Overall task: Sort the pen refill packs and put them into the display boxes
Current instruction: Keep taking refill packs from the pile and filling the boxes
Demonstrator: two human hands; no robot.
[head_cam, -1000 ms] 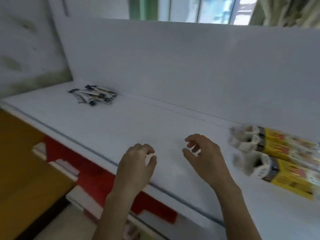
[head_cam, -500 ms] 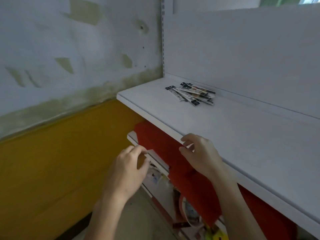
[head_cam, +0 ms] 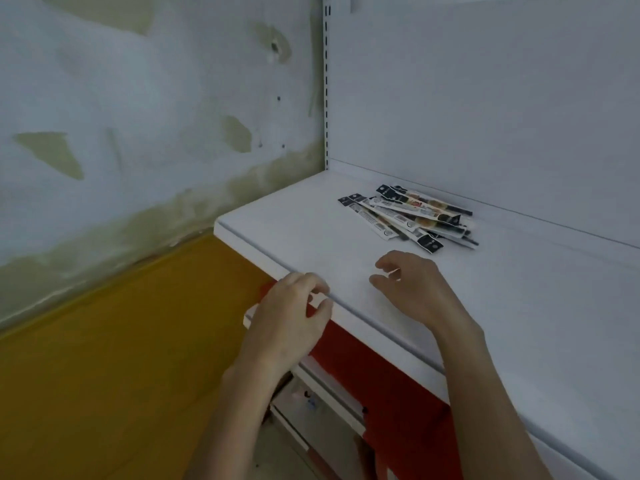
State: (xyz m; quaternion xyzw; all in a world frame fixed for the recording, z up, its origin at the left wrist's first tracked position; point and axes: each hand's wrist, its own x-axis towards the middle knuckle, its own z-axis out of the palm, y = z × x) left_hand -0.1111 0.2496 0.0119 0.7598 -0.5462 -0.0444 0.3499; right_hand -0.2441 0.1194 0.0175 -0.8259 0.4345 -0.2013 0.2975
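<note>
A loose pile of several long, thin pen refill packs (head_cam: 408, 216) with black and white ends lies on the white shelf (head_cam: 311, 223), near its back panel and left end. My right hand (head_cam: 412, 289) hovers over the shelf a short way in front of the pile, fingers curled and apart, holding nothing. My left hand (head_cam: 291, 320) is at the shelf's front edge, to the left of the right hand, fingers loosely bent and holding nothing. No display box is in view.
A white back panel (head_cam: 485, 98) rises behind the shelf. To the left is a patchy white wall (head_cam: 138, 98) over a yellow band (head_cam: 104, 358). Below the shelf's front edge are a red panel (head_cam: 398, 393) and lower shelves with small items.
The view has swung left, so the yellow display boxes have left the frame and the refill pile looks closer. Both hands have come up towards the pile, the right one now over the shelf.
</note>
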